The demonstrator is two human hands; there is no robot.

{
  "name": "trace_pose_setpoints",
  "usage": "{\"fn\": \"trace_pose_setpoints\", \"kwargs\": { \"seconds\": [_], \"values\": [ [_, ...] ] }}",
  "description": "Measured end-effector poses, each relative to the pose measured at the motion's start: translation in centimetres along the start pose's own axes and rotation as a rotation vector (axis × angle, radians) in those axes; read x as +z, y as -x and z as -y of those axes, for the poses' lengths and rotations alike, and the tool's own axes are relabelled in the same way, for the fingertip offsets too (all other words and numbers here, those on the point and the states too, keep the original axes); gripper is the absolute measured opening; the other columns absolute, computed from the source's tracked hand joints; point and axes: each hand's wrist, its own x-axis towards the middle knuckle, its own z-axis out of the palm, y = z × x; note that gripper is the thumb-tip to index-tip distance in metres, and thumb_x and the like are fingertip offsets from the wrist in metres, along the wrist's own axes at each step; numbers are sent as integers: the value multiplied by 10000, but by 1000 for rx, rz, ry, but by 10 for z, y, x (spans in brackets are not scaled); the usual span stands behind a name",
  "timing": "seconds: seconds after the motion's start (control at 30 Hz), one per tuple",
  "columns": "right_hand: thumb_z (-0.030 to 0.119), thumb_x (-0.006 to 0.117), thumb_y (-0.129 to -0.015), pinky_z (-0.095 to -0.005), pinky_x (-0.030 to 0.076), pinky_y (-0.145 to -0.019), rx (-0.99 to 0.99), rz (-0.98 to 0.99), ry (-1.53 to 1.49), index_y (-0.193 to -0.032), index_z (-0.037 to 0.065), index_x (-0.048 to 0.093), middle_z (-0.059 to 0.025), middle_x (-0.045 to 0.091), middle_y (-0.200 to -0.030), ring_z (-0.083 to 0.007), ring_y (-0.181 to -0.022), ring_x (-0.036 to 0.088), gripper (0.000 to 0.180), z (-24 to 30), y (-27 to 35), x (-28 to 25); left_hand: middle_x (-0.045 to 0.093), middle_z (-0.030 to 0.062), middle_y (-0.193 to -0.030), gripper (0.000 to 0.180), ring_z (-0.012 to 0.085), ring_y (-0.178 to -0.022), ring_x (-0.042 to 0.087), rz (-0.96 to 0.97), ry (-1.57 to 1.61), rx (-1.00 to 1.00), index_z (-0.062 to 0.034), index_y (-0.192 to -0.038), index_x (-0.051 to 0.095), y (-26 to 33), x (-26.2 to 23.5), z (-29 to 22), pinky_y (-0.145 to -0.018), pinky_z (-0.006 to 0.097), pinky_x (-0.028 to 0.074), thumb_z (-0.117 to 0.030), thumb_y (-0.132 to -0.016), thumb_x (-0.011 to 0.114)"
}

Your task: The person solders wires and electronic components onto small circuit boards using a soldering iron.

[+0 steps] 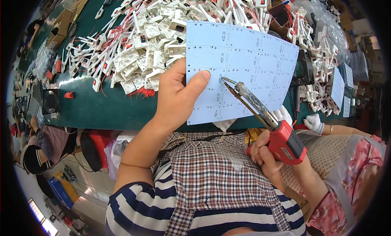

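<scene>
My left hand (177, 93) grips the left edge of a white circuit board panel (244, 53), thumb on its face and fingers behind. The panel is tilted up toward me and divided by lines into several rectangular sections with small dark marks. In my right hand (264, 154) is a red and black soldering gun (287, 144), fingers wrapped round its handle. Its metal barrel (254, 98) and thin wire-feed tube point up and left. The tip is at a small mark on the panel, right of my left thumb; whether it touches I cannot tell.
Behind the panel, white plastic housings (150, 36) with red switches and red wires pile up on the green table (106, 110). Black fans (51, 101) stand at both sides. More white panels (337, 87) lie right. A co-worker's gloved hand (313, 123) is close by on the right.
</scene>
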Motion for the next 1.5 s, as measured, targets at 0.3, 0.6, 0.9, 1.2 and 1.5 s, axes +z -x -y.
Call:
{"fn": "trace_pose_setpoints", "kwargs": {
  "seconds": [0.3, 0.6, 0.9, 1.2, 1.5],
  "values": [
    [168, 622, -876, -248, 374, -415, 40, 5, 28, -951, -1, 477, -70, 479, -747, -66, -409, 377, 235, 1, -1, -3, 657, 60, -954, 224, 72, -817, 577, 31, -50, -9, 42, -1077, 605, -1, -4, 0, -715, 246, 480, -111, -914, 587],
    [152, 605, -876, -240, 370, -404, 33, 32, 41, -945, -2, 468, -71, 477, -722, -69, -408, 374, 218, 1, -2, -6, 655, 58, -964, 232, 81, -841, 581, 70, -54, -25, 43, -1082, 608, -3, -9, 1, -743, 255, 479, -100, -901, 593],
    [170, 583, -897, -248, 373, -415, -41, 130, 168, -1002, 11, 470, -54, 458, -681, -72, -403, 360, 221, -4, -2, -23, 655, 56, -950, 224, 80, -831, 582, 92, -87, -18, 43, -1068, 610, -5, -12, 1, -731, 256, 483, -107, -903, 589],
    [168, 565, -912, -250, 375, -428, -9, 46, 229, -1036, 17, 464, -42, 456, -647, -76, -400, 351, 220, 4, 3, -7, 664, 74, -977, 243, 90, -842, 600, 71, -15, -73, 48, -1089, 603, -8, -10, 2, -742, 260, 497, -100, -898, 575],
    [22, 535, -852, -249, 369, -540, 212, -20, 231, -777, 31, 556, -12, 516, -662, -90, -580, 462, 78, 20, 3, 2, 666, 81, -985, 254, 94, -837, 606, 71, 43, -104, 47, -1104, 601, -9, -11, 4, -746, 263, 500, -92, -894, 567]
  ]
}}
